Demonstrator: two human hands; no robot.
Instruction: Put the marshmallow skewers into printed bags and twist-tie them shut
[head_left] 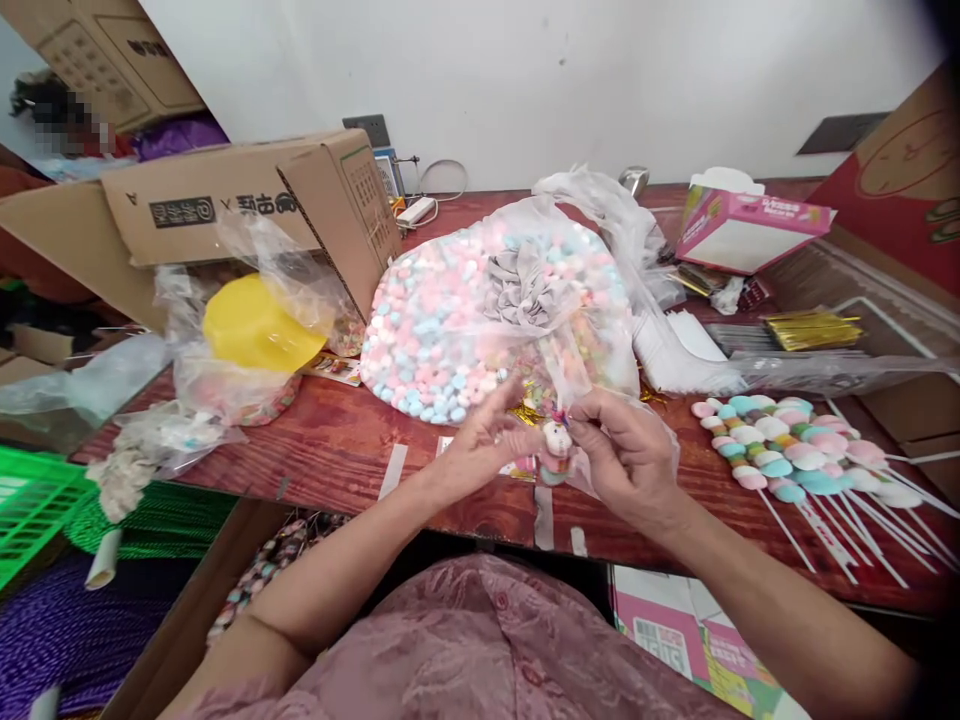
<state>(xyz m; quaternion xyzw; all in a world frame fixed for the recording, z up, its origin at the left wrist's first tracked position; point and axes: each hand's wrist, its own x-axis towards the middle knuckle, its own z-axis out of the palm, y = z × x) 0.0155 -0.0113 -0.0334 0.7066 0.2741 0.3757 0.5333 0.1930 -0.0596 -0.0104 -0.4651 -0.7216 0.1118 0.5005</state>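
Observation:
Over the front of the table hangs a small marshmallow stack [556, 450] in pastel colours, its top piece white with face-like marks. It seems to be in a clear wrapper. My right hand [630, 450] is closed in a pinch at its top end. Just left of the stack, my left hand [491, 440] has its thumb and index finger apart, with nothing visible held. Gold twist ties [529, 410] lie behind the left fingertips. Beyond both hands sits a large clear bag of pink, white and blue marshmallows [427, 340], with grey crumpled material [521, 285] on top.
Marshmallow skewers [802, 450] on white sticks lie at right. Behind them are white sticks [686, 345], more gold ties [814, 330] and a pink box [754, 225]. At left stand a cardboard box [232, 200], a yellow bowl-like thing [262, 325] in plastic, and a green basket [37, 510].

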